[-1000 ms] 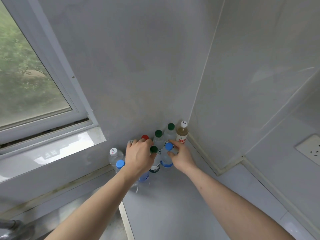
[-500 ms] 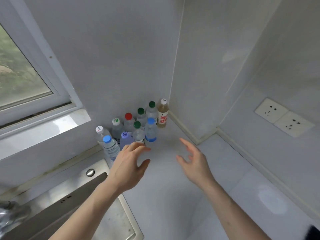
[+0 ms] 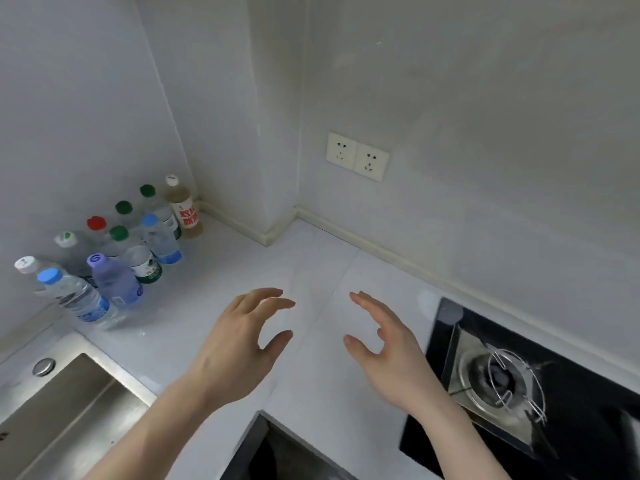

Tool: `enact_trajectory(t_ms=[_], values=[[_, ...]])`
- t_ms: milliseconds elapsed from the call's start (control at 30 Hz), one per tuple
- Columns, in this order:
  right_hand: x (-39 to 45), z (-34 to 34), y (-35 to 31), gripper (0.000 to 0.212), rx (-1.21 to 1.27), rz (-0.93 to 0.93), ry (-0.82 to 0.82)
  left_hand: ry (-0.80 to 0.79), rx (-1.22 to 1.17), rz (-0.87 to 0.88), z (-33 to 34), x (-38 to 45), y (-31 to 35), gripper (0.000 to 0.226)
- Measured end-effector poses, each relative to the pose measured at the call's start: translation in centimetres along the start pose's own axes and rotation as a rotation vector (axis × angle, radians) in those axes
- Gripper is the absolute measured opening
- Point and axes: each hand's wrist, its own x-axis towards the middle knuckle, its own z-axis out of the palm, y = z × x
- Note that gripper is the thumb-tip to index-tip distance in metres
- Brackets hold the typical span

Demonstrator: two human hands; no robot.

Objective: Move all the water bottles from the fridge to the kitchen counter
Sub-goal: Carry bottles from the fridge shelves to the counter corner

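My left hand [image 3: 239, 344] and right hand [image 3: 388, 348] hover spread and empty over the counter [image 3: 311, 268]; the water bottles [image 3: 114, 251] crowd its corner, so a careless addition could topple them.

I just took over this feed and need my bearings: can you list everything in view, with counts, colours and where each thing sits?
water bottles: ten, clear or tinted, caps blue, green, red, white and purple; upright in a cluster in the counter's far-left corner against the wall.
tea-coloured bottle: one of the ten, white cap, red-lettered label; farthest back in the corner.
counter: one, pale grey; spans the middle.
sink: one, steel; lower left.
gas hob: one, black with a steel burner; lower right.
wall sockets: two, white; side by side on the right wall.
left hand: empty, fingers loosely spread above the counter.
right hand: empty, fingers spread, beside the hob.
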Motion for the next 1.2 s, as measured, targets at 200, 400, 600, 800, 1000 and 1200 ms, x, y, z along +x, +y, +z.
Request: enact_trajectory(t_ms=[200, 400, 600, 800, 1000, 1200], values=[[-9.5, -6.6, 4.0, 0.063, 0.018, 0.069, 0.218, -0.064, -0.04, 0.204, 3.8, 0.2, 11.3, 0.042], [-19.0, -11.4, 7.3, 0.064, 0.06, 0.171, 0.466, -0.225, -0.112, 0.406, 8.7, -0.9, 20.1, 0.042], [-27.8, -13.4, 9.3, 0.063, 0.144, 0.321, 0.769, -0.416, -0.151, 0.718, 13.2, -0.6, 28.8, 0.044], [-36.1, -11.6, 8.9, 0.063, 0.13, 0.572, 1.045, -0.618, -0.169, 0.967, 16.1, -1.3, 34.5, 0.048], [-41.9, -8.7, 7.3, 0.065, 0.056, 0.76, 1.223, -0.751, -0.169, 1.147, 17.5, -4.0, 37.6, 0.05], [-47.8, -6.5, 5.4, 0.062, -0.004, 0.841, 1.47, -0.842, -0.227, 1.313, 17.9, -8.8, 41.7, 0.05]])
